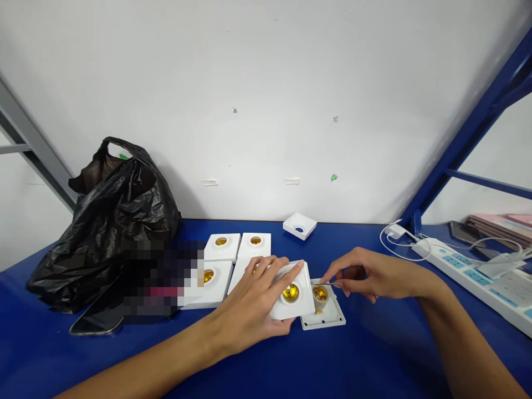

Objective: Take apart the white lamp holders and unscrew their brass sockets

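Observation:
My left hand grips a white square lamp holder with a brass-coloured screw socket, tilted up off the table. Thumb and fingers of my right hand pinch a thin metal rod, its far end at the lamp holder's right edge; the tip is hidden. Beneath and just right of the held piece lies an uncovered lamp holder base, its brass socket and a terminal exposed. Several assembled lamp holders sit side by side left of my left hand, one partly covered by it.
A loose white square cover with a round hole lies near the wall. At left stand a black plastic bag and a dark phone, beside a pixelated area. A white power strip with cables lies at right, near another phone.

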A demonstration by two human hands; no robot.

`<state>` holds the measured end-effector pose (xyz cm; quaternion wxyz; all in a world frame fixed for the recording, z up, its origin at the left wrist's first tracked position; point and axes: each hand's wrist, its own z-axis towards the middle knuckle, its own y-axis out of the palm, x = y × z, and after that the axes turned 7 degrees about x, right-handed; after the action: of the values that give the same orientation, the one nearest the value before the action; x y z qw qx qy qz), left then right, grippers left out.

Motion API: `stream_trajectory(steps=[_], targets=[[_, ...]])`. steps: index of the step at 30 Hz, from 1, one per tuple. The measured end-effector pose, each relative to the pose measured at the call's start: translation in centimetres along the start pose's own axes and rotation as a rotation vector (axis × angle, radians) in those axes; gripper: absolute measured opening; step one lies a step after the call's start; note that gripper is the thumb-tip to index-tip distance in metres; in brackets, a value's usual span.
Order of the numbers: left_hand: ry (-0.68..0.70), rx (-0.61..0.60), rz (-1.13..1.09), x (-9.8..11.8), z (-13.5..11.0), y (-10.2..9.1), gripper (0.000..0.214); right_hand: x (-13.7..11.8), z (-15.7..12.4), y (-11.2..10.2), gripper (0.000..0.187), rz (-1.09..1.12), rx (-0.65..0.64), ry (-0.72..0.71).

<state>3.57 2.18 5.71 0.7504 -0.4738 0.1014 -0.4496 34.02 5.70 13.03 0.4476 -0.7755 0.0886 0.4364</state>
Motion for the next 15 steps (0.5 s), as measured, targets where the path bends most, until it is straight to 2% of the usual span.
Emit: stream_trajectory(steps=[4, 6, 9, 12, 15], targets=[[-0.089, 0.043, -0.036, 0.1, 0.1, 0.1, 0.104, 0.7, 0.2, -0.7, 0.031, 0.006, 0.064, -0.018], [-0.155, 0.093, -0.087, -0.1, 0.1, 0.2, 0.100, 1.7, 0.6, -1.0, 0.034, -0.011, 0.181, -0.017], [-0.217, 0.122, -0.154, -0.3, 0.1, 0.2, 0.092, 3.4, 1.4, -0.8, 0.037, -0.177, 0.370, 0.060], [-0.250, 0.099, -0.196, -0.3, 0.1, 0.1, 0.086, 4.3, 2.0, -0.1, 0.035, -0.265, 0.401, 0.084], [-0.267, 0.096, -0.206, -0.2, 0.1, 0.1, 0.082, 3.8, 2.2, 0.5, 0.032, -0.283, 0.414, 0.051]])
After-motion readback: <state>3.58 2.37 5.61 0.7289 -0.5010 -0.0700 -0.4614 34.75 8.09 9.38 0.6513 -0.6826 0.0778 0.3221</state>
